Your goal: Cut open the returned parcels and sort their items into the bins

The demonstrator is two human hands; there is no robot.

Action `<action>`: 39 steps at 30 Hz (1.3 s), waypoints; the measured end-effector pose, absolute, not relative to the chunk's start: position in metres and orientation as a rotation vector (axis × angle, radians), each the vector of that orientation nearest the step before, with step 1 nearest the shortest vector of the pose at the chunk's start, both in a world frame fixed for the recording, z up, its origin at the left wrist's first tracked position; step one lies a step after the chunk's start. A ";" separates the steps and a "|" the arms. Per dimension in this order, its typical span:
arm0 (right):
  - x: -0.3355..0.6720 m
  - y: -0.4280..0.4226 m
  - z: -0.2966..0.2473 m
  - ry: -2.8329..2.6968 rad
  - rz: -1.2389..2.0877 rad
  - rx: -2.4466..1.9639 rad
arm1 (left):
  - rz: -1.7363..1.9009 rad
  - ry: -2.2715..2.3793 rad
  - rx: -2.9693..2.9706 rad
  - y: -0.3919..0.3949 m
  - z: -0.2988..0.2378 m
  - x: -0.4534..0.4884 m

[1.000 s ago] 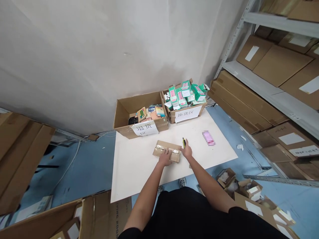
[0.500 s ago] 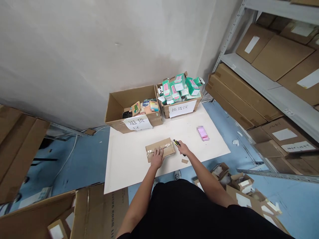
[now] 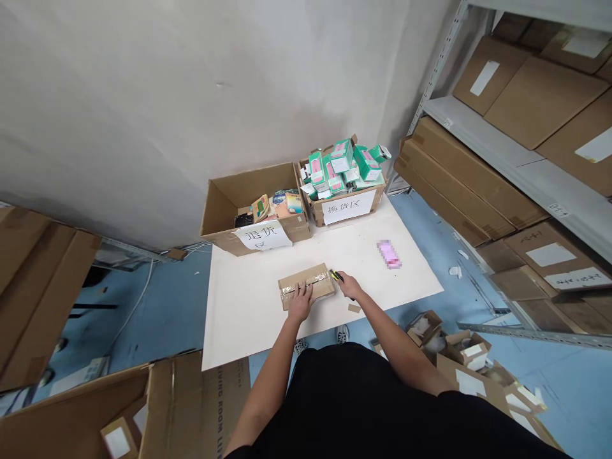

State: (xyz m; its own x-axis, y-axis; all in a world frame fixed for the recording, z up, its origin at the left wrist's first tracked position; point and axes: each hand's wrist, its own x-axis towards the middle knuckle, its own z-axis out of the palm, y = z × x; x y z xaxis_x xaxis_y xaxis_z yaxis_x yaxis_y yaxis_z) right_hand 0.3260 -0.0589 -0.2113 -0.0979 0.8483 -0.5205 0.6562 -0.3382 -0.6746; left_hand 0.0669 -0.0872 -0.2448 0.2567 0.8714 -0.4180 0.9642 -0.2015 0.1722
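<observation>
A small taped cardboard box (image 3: 319, 274) lies flat on the white tabletop (image 3: 239, 312). My left hand (image 3: 300, 301) rests on its near left part, fingers spread across the top. Shiny clear tape runs along the middle of the box. In my right hand (image 3: 349, 287) is a yellow and black box cutter (image 3: 337, 276), its front end at the right edge of the box. A small brown cardboard scrap (image 3: 354, 308) lies on the table below my right hand.
Two labelled cartons stand at the table's back: one with mixed packets (image 3: 224, 239), one heaped with green-and-pink boxes (image 3: 341, 156). A blurred pink item (image 3: 389, 254) lies to the right. Shelving (image 3: 507, 159) holds cartons at right; opened boxes (image 3: 466, 350) sit on the floor.
My right hand has shifted slightly left, bringing the cutter's front end to the box's right edge. My left hand stays on the box.
</observation>
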 end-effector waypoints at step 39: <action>0.272 -0.110 -0.258 -0.868 1.354 -1.882 | -0.468 1.858 2.140 -0.045 -0.201 0.046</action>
